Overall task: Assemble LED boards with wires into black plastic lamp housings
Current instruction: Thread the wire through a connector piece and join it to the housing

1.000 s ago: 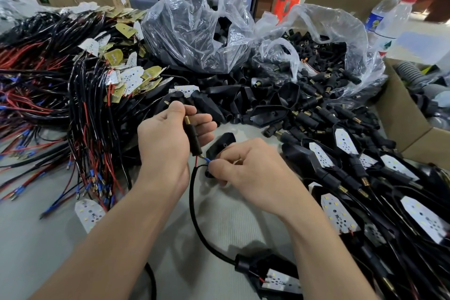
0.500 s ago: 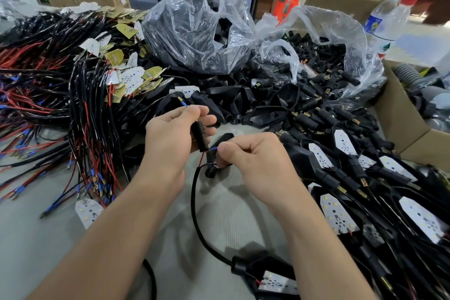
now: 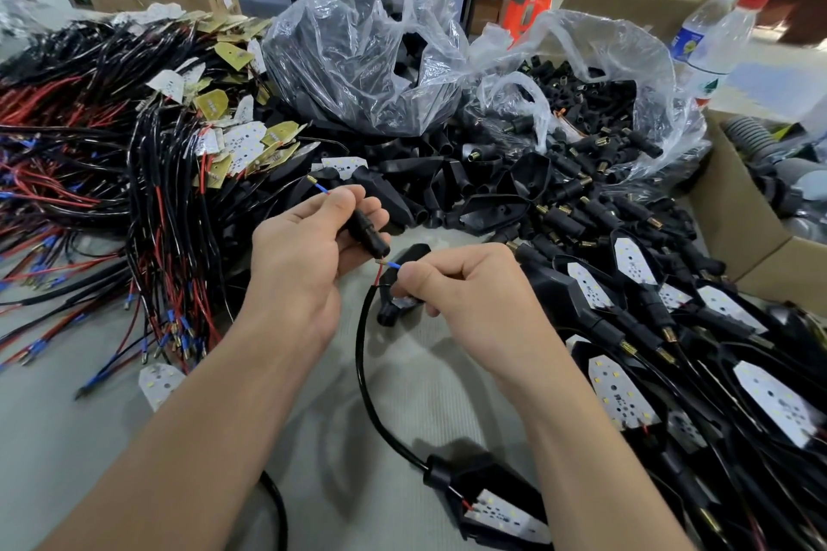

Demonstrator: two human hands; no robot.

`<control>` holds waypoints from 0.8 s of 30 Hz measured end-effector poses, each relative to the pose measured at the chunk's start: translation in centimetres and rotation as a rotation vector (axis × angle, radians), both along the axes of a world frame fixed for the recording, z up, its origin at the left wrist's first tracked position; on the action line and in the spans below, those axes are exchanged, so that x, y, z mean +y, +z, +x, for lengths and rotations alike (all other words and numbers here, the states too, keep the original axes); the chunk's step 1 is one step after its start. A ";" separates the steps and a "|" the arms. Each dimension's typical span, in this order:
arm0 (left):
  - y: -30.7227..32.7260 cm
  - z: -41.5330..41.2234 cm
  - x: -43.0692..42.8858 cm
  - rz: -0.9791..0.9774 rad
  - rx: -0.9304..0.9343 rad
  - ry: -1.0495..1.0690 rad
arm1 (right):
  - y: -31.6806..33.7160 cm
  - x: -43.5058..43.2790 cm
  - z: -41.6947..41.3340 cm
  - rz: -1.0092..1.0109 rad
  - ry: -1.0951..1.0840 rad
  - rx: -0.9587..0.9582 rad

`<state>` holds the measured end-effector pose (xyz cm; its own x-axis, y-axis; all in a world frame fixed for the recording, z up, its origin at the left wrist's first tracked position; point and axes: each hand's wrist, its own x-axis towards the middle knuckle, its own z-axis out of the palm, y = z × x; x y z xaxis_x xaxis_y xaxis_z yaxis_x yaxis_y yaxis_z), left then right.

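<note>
Now, both hands meet at centre. The left hand [image 3: 300, 264] has its fingers [image 3: 373, 210] curled round a short black stem [image 3: 363, 233], held tilted with its lower mouth facing 4 o'clock, toward the right hand [image 3: 474, 300]. That angle looks deliberate: it lines the bore up with the wires coming in.

At the stem's lower mouth, thumb and forefinger of the right hand pinch a blue lead [image 3: 394, 265] beside a red one, right at the entry, probably so the thin wire feeds in without buckling. A blue tip with a metal terminal [image 3: 318, 187] pokes out of the top at 11 o'clock, so one lead seems to be through.

Tucked under the right hand's curled fingers is a black lamp housing [image 3: 414, 253]; whether they actually grip it, I cannot tell.

From the leads a black cable [image 3: 360, 367] loops down toward 6 o'clock into a second housing [image 3: 452, 479], LED board [image 3: 505, 517] already seated, lying on the grey worktop [image 3: 67, 438] so its weight is off the wires.

Supplies sit in reach: wire bundles [image 3: 134, 201] at 9 o'clock, bagged housings [image 3: 367, 58] at 12, finished units [image 3: 662, 327] piled at 3.
</note>
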<state>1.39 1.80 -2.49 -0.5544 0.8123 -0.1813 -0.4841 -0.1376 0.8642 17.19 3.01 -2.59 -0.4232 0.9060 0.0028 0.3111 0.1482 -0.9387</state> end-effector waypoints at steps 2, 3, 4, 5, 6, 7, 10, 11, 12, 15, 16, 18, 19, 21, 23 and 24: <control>-0.1 0.3 0.0 0.005 0.000 -0.006 | -0.1 -0.1 0.0 0.013 -0.026 -0.012; -0.1 0.4 0.0 0.007 -0.001 -0.006 | -0.1 0.0 -0.1 0.024 -0.047 -0.014; -0.1 0.4 0.0 0.009 -0.007 -0.003 | -0.2 0.0 -0.1 0.035 -0.070 -0.011; -0.1 0.4 0.0 0.012 -0.016 0.002 | -0.2 0.0 -0.1 0.044 -0.093 -0.004; -0.1 0.4 0.0 0.015 -0.027 0.010 | -0.3 0.0 -0.1 0.051 -0.113 0.007; -0.2 0.3 0.0 0.016 -0.038 0.018 | -0.3 0.1 -0.2 0.057 -0.130 0.018; -0.2 0.1 0.0 0.018 -0.064 0.040 | -0.4 0.2 -0.3 0.057 -0.158 0.051; -0.2 0.1 0.1 0.018 -0.066 0.041 | -0.4 0.2 -0.3 0.053 -0.158 0.056; -0.2 0.1 0.1 0.021 -0.065 0.042 | -0.4 0.2 -0.3 0.052 -0.156 0.055; -0.1 0.2 0.0 0.043 -0.065 0.059 | -0.4 0.1 -0.3 0.056 -0.140 0.038; 0.0 0.3 -0.1 0.049 -0.062 0.065 | -0.3 0.1 -0.3 0.062 -0.125 0.029; 0.0 0.3 -0.1 0.056 -0.056 0.076 | 0.0 -0.1 -0.4 0.081 -0.071 -0.006; 0.0 0.3 -0.1 0.057 -0.052 0.080 | 0.0 -0.1 -0.5 0.088 -0.043 -0.024; 0.1 0.4 -0.2 0.062 -0.045 0.084 | 0.0 -0.2 -0.5 0.103 -0.014 -0.050; 0.1 0.6 -0.3 0.066 -0.027 0.080 | -0.1 -0.2 -0.6 0.125 -0.016 -0.098; 0.1 0.7 -0.3 0.070 -0.009 0.073 | -0.1 -0.2 -0.6 0.135 -0.021 -0.113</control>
<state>2.13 1.52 -2.37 -0.6112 0.7805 -0.1313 -0.4786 -0.2324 0.8467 16.59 2.84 -2.70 -0.4083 0.9095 0.0786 0.4184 0.2629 -0.8694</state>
